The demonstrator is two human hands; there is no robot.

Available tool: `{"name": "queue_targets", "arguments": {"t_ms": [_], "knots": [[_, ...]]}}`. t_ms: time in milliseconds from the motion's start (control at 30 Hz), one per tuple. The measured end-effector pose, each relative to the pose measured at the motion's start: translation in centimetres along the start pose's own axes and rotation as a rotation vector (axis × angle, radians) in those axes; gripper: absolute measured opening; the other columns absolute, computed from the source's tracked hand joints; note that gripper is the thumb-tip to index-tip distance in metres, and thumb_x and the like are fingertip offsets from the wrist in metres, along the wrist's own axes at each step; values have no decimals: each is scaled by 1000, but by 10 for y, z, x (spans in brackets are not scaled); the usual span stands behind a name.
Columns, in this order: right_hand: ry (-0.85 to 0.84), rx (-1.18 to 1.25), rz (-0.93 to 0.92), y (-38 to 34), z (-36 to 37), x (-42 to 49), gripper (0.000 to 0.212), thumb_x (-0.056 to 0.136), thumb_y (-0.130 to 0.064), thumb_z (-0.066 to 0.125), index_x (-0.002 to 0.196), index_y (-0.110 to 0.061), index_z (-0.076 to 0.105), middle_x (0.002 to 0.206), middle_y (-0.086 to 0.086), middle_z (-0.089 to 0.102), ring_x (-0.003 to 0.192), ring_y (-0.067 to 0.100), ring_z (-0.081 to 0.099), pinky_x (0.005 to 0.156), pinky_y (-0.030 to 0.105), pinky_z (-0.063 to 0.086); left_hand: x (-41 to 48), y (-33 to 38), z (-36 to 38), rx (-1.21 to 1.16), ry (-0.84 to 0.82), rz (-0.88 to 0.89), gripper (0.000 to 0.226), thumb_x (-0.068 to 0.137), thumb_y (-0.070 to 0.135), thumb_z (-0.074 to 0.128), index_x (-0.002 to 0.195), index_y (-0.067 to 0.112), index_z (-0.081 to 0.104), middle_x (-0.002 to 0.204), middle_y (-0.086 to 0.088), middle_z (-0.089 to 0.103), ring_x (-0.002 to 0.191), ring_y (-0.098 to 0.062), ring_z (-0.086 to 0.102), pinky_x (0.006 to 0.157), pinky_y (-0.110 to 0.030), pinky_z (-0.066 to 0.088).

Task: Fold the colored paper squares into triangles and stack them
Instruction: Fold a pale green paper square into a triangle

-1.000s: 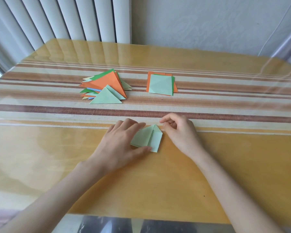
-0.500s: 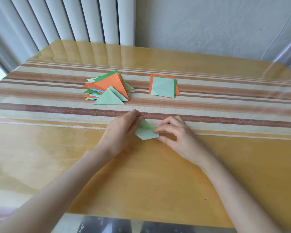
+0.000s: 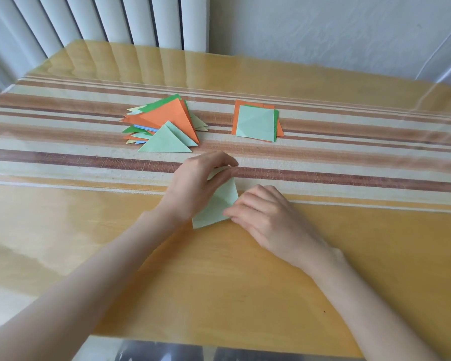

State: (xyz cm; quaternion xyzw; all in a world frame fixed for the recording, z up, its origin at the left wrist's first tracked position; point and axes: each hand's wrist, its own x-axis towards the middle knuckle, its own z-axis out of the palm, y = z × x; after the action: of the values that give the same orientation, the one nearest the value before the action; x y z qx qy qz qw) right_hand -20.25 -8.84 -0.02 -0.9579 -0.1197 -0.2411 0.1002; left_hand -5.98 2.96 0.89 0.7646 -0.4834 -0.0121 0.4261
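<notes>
A light green folded paper [image 3: 219,204] lies on the table in front of me, between both hands. My left hand [image 3: 198,186] pinches its far corner between thumb and fingertips. My right hand [image 3: 261,217] has curled fingers pressing on its near right edge. Farther back on the left sits a loose pile of folded triangles [image 3: 167,123] in orange, green, blue and pale green. To the right of that pile lies a small stack of unfolded squares [image 3: 257,122], pale green on top of orange.
The table [image 3: 219,282] is glossy yellow with a striped runner [image 3: 89,162] across its middle. White vertical blinds [image 3: 89,19] hang behind the far left edge, a pale wall behind the rest.
The green paper has turned and spread out between my hands. My left hand moved up to its far corner and my right hand slid down to its near edge.
</notes>
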Motion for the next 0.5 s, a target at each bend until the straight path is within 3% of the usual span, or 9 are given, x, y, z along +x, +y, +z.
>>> {"name": "queue_targets", "arguments": {"t_ms": [167,333,500], "knots": [[34,234,240,-4,7,13,28,88,-20,54,110,-7,64,84,-3,62,88,11,49,83,28,37,-4,-8,4,241,-5,0,48,84,43,49,118,12,62,105,-8,56,96,-27,53,81,-45,47],[20,215,322,-3,13,13,17,84,-15,63,100,-10,65,85,-4,59,87,12,44,79,32,37,-35,3,-27,117,166,-41,22,90,12,50,107,10,64,104,-4,54,97,-25,55,84,-46,47],[20,111,406,-2,14,11,28,81,-27,63,105,-11,65,97,2,55,95,21,45,83,36,40,-80,15,-23,528,-88,159,29,91,25,47,108,15,68,107,-1,63,90,-26,57,77,-38,39]]}}
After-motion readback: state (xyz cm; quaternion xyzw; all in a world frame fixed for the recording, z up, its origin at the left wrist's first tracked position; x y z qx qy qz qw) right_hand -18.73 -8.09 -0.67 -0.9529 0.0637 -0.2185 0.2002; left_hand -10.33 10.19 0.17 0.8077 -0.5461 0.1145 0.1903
